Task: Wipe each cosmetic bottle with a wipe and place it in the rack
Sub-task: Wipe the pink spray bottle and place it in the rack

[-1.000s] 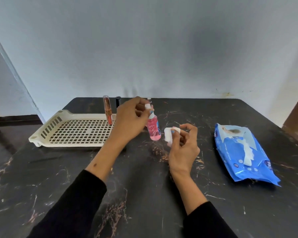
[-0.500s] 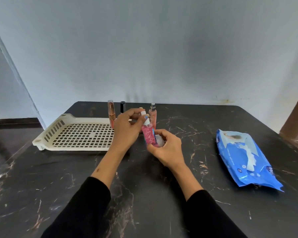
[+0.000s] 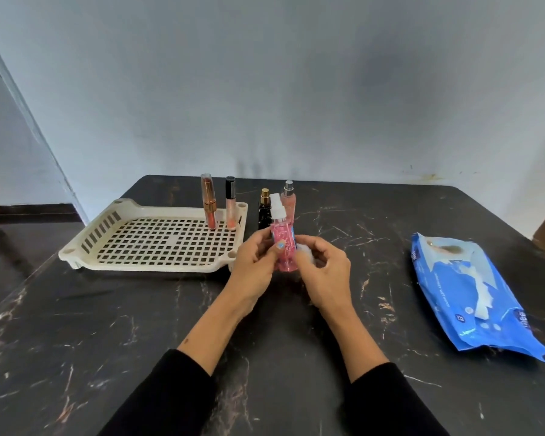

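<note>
The right hand (image 3: 323,272), apart a second ago, now presses the wipe (image 3: 309,251) against the pink bottle (image 3: 283,243) gripped by the left hand (image 3: 255,262); wiping under way, racking pending.

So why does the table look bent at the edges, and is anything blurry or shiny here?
Head view: the wide-angle lens bows the table edges and the corner line of the wall. The pink spray bottle and the wipe look soft between the left hand and right hand. The blue wipes pack shows pale sheen; shadows are faint.
</note>
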